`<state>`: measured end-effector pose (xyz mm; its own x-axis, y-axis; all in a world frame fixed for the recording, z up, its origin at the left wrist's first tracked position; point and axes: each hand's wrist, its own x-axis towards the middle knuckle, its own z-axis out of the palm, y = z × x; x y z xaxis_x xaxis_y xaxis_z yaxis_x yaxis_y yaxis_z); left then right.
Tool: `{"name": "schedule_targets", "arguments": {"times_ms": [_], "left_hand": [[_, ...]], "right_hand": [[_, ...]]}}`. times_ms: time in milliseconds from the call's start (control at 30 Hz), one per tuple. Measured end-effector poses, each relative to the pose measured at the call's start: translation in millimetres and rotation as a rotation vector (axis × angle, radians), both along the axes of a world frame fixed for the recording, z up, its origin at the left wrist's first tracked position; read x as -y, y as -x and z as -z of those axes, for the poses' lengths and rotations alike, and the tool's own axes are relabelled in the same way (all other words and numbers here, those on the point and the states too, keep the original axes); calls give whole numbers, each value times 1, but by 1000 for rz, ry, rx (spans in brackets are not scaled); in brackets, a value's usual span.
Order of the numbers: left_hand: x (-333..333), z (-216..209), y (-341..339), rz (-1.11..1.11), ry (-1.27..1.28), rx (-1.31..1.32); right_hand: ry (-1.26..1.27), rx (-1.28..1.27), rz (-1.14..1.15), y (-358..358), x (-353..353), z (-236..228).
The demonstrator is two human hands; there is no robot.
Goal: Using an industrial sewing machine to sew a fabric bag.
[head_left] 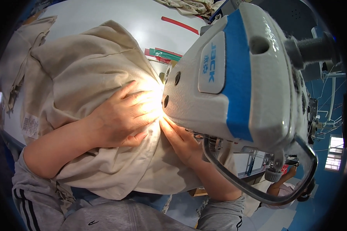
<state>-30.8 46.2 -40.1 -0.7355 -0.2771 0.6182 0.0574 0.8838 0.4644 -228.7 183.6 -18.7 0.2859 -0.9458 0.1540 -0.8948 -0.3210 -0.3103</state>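
Observation:
A large piece of cream fabric (pixel 81 71) lies in folds across the sewing table and hangs down toward my lap. My left hand (pixel 123 115) rests flat on it, fingers spread, with the fingertips lost in bright lamp glare beside the sewing machine's needle end. Close on the right, my right hand (pixel 181 144) lies on the cloth with its visible fingers stretched toward the same bright spot. Part of that hand is hidden by the white and blue sewing machine head (pixel 212 88). The needle and presser foot cannot be seen.
A white tabletop (pixel 142 17) shows behind the fabric, with a red strip (pixel 180 24) and green and red tape (pixel 165 54). A white label (pixel 30 125) sits on the fabric at left. A curved dark metal bar (pixel 254 192) juts below the machine. Another person (pixel 287 188) is at far right.

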Motion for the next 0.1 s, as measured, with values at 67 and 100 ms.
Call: {"name": "schedule_targets", "arguments": {"times_ms": [67, 100], "left_hand": [[0, -26, -4, -6, 97, 186], [4, -25, -9, -19, 136, 287]], "right_hand": [[9, 75, 23, 10, -3, -2], [3, 161, 33, 13, 2, 7]]}}
